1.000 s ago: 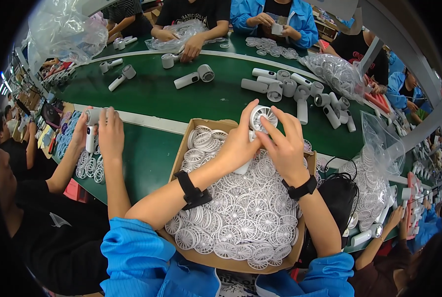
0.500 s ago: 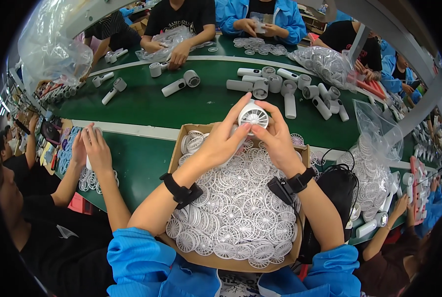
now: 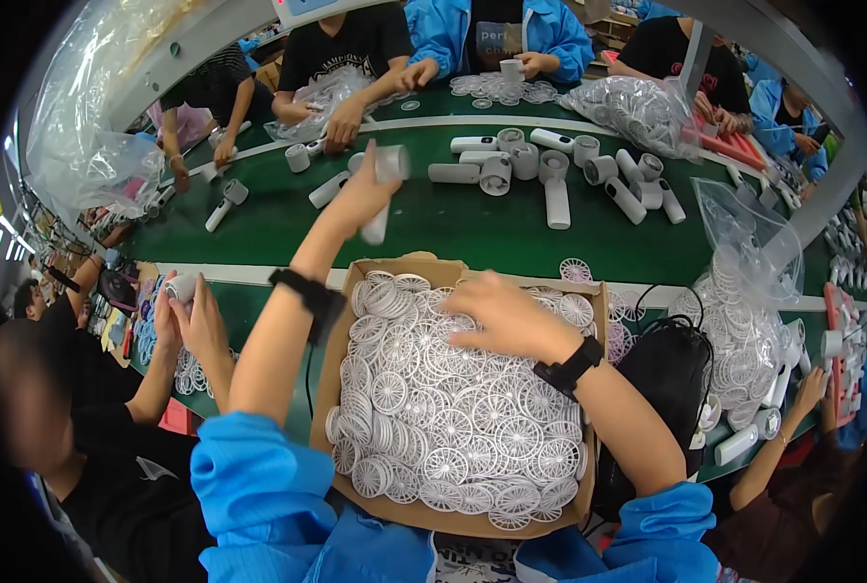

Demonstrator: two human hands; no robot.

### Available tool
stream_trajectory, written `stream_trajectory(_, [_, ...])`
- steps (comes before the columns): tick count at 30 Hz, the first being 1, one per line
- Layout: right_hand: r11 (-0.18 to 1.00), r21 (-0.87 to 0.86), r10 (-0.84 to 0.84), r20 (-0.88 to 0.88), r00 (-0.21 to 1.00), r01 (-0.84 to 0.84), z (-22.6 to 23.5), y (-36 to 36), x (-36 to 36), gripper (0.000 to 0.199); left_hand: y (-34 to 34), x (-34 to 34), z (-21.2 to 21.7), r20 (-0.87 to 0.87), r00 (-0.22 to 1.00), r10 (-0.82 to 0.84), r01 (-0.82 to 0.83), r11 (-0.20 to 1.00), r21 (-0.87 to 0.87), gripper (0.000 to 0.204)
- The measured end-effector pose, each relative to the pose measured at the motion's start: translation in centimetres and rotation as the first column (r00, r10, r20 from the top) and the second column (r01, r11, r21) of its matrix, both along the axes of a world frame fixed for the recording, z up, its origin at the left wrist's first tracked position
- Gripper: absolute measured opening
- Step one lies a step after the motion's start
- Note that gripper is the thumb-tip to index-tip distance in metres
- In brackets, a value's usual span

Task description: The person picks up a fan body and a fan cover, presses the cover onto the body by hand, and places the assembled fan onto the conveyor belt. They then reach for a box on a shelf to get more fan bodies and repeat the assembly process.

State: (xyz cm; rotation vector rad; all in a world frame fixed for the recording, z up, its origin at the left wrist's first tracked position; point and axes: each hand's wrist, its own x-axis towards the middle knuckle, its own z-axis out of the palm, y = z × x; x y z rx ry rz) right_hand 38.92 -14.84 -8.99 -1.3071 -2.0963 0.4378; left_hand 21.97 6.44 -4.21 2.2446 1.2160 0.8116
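My left hand (image 3: 358, 202) is stretched forward over the green belt, closed round a white handheld fan (image 3: 391, 163). The fan is blurred by motion; its round head shows above the hand and its handle hangs below. My right hand (image 3: 511, 316) is low over the far part of a cardboard box (image 3: 328, 389), fingers stretched out and somewhat smeared. Beneath its fingertips lie many white round spoked fan grilles (image 3: 453, 408), stacked and loose, filling the box. I cannot make out whether the fingers touch one.
Several white handheld fans (image 3: 557, 199) lie on the green belt (image 3: 288, 228) ahead. At right are a black bag (image 3: 652, 408) and a clear plastic bag of grilles (image 3: 730, 340). Co-workers sit opposite and on both sides; one at left holds a white part (image 3: 181, 287).
My hands have parted. The left has carried the fan forward and left over the belt; the right has let go of it and come down to the grilles in the box.
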Motion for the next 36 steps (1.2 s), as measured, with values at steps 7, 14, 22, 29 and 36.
stream_trajectory(7, [0.994,-0.030,0.113,0.220,0.969,-0.109,-2.1,-0.1,0.6,0.024,7.7,7.6,-7.7,-0.688,0.725,-0.041,0.195,0.970,0.147,0.051])
stream_trajectory(14, [0.989,-0.051,0.142,0.084,0.986,-0.138,-2.0,0.5,1.6,0.018,4.6,11.5,-6.4,-0.704,0.710,-0.014,0.250,0.940,0.233,0.048])
stream_trajectory(22, [0.979,-0.115,0.172,0.044,0.984,-0.166,-0.2,-0.3,1.7,0.024,1.9,11.5,-8.2,-0.722,0.681,-0.122,0.267,0.960,0.090,0.058])
stream_trajectory(29, [0.979,-0.205,-0.096,-0.378,0.921,0.017,0.2,0.3,2.8,0.017,-6.8,7.1,-0.9,0.368,0.929,0.022,0.067,0.971,-0.228,0.066])
stream_trajectory(36, [0.973,-0.229,-0.220,-0.945,0.243,-0.008,1.2,0.5,3.2,0.018,-14.3,6.0,-2.8,0.859,0.494,0.130,0.490,0.775,-0.399,0.088])
